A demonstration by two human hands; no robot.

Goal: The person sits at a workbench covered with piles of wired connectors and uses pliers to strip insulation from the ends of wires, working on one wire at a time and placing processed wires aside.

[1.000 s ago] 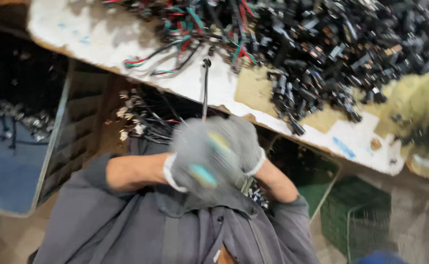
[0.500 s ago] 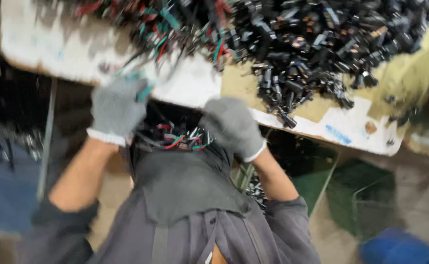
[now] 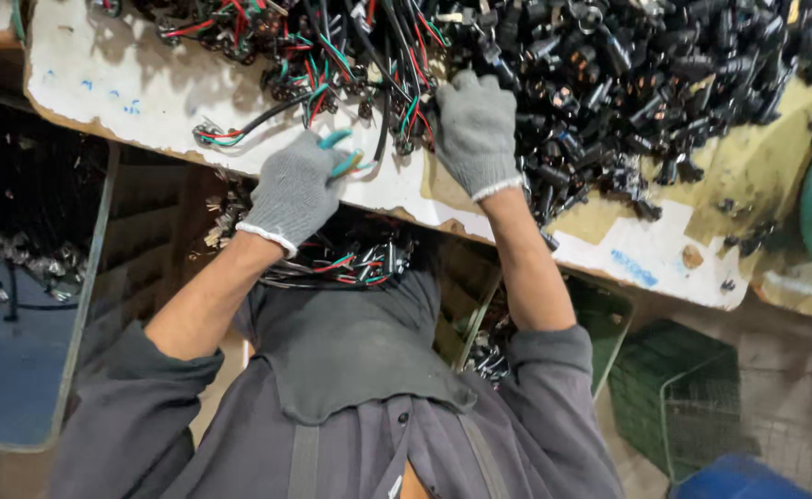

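Cutters (image 3: 343, 157) gripped in closed left hand (image 3: 295, 189); right hand (image 3: 475, 129) grasps wires (image 3: 396, 83).

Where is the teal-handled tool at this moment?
In the head view, the teal-handled tool is in the gloved left hand, left of centre, on the white table top, just below the tangle of coloured wires.

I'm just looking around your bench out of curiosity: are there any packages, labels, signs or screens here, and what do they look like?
No packages, signs or screens show.
Blue label-like mark: on the white table edge right of the right arm, small, slanted, blue on white; too blurred to tell more.
Blue smudges: on the white table top at the far left, faint small blue marks.
Brown round spot: beside the blue mark, possibly a sticker; cannot tell.
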